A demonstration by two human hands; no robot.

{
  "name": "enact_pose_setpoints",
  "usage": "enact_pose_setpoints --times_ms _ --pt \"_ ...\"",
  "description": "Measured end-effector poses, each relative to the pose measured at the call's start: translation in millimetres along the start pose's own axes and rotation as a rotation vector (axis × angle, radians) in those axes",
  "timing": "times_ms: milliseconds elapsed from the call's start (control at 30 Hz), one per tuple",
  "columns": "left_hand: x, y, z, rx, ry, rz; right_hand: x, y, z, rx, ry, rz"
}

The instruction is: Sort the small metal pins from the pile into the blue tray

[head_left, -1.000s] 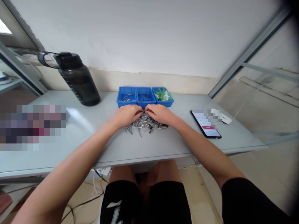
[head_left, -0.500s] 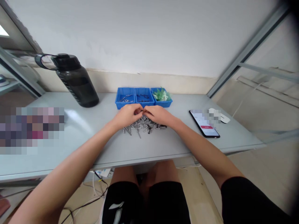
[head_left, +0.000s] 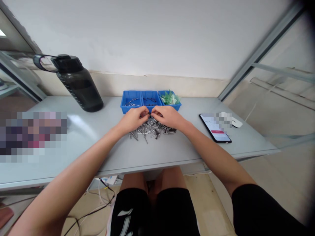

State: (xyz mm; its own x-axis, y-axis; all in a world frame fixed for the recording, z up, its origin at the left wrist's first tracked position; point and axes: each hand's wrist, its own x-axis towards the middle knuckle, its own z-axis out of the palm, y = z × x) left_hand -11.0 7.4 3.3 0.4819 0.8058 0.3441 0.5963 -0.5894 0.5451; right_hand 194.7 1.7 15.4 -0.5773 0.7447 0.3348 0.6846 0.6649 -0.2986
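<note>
In front of the blue bins point(head_left: 128, 108) lie loose metal fasteners point(head_left: 145, 129), best handled with light pinches, and over them the left hand point(head_left: 133, 117) and right hand point(head_left: 169, 116) curl close together, any held piece unclear.

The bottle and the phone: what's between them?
In the head view: three blue bins, a pile of metal pieces, the left hand and right hand.

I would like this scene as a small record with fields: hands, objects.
Left hand: over heaped silver and dark metal pieces
Right hand: opposite, fingertips close to the left's
Held: unclear, both hands
Surface: flat grey table
Behind: three blue plastic bins; contents from left: silver, dark, green with white
Left side: dark translucent bottle
Right side: black-edged phone, screen lit
</note>
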Motion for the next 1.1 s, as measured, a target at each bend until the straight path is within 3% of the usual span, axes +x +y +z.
enact_pose_setpoints --times_ms 500,733,1100 --pt "-0.7 2.3 -4.6 0.220 -0.037 0.105 1.3 -3.1 4.2 -0.084 -0.050 0.025" --pt "-1.4 1.3 -7.0 0.302 -0.106 0.041 1.7 -0.6 3.2 -0.091 -0.041 0.035" --pt "-1.3 -0.4 -7.3 0.317 -0.078 0.044 1.9 2.9 5.7 -0.053 -0.102 0.040"
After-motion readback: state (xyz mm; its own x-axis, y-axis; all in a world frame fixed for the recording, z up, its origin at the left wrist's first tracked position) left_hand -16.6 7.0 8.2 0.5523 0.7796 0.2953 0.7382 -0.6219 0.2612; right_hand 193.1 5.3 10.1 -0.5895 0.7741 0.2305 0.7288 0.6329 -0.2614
